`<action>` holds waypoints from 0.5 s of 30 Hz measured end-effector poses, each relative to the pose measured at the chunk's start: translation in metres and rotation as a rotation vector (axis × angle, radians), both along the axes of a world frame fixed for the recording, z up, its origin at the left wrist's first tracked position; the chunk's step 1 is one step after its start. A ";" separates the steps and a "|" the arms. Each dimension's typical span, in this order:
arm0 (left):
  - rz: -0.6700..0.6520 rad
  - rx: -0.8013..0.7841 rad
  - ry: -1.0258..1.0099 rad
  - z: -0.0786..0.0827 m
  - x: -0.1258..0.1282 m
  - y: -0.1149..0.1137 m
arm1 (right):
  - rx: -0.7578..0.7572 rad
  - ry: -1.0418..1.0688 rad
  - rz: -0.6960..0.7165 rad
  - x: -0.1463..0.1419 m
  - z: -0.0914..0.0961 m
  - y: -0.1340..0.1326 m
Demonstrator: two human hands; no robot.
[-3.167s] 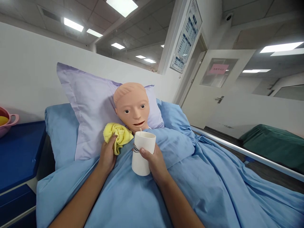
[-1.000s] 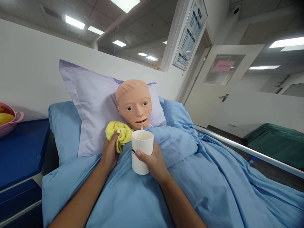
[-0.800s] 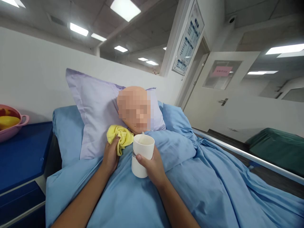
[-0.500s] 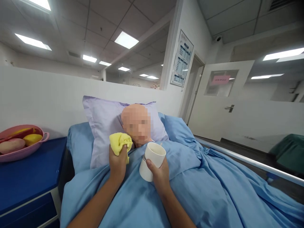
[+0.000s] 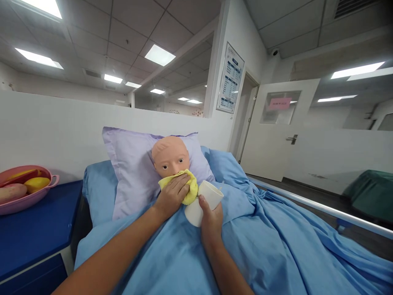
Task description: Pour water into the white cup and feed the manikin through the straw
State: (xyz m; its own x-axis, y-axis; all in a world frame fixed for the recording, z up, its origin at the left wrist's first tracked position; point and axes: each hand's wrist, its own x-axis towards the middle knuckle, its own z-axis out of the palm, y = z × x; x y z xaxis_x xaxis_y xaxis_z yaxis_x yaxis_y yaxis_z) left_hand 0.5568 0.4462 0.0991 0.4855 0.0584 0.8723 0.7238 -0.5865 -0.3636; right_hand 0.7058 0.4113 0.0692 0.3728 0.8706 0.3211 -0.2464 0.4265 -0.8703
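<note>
**Left Hand High on the Head, Right Hand Low with the Cup**

Your left hand (image 5: 172,195) lay over a soft yellow cloth (image 5: 192,189). Its fingers were close together and bent over the cloth, holding it against the lower part of a smooth, peach-coloured doll head (image 5: 170,152). The thumb was hidden. The cloth covered the doll's mouth, so you could not see it.

Your right hand (image 5: 212,218) was wrapped around a tall, round white cup (image 5: 193,214) with a few thin dark lines. The thumb was on the near side, and the other fingers were mostly out of sight.

The cup was tipped. Its long side ran from low on the left to high on the right, so the open top faced up and away from the head. The cup was just beside the cloth, lower and to its right. You could not tell if they touched. Your left hand was the nearer one to the head.

The head rested on a pale purple cloth pillow (image 5: 134,164), above a wrinkled light blue blanket (image 5: 254,221). Off to the left, a round pink bowl (image 5: 34,200) stood on a flat, dark blue tabletop (image 5: 35,233).
</note>
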 end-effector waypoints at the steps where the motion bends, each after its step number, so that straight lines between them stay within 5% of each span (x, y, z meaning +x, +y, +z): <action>1: -0.008 -0.009 -0.014 -0.006 -0.002 -0.002 | -0.003 -0.002 -0.002 0.000 -0.001 0.001; 7: -0.090 -0.122 -0.002 -0.027 -0.021 -0.022 | -0.040 0.018 0.015 0.000 -0.002 0.003; 11: -0.155 -0.064 0.028 -0.006 -0.018 -0.026 | -0.002 0.009 0.025 -0.001 0.001 0.000; 15: -0.079 0.024 0.065 0.020 -0.002 -0.010 | 0.026 0.012 0.040 -0.002 0.003 -0.003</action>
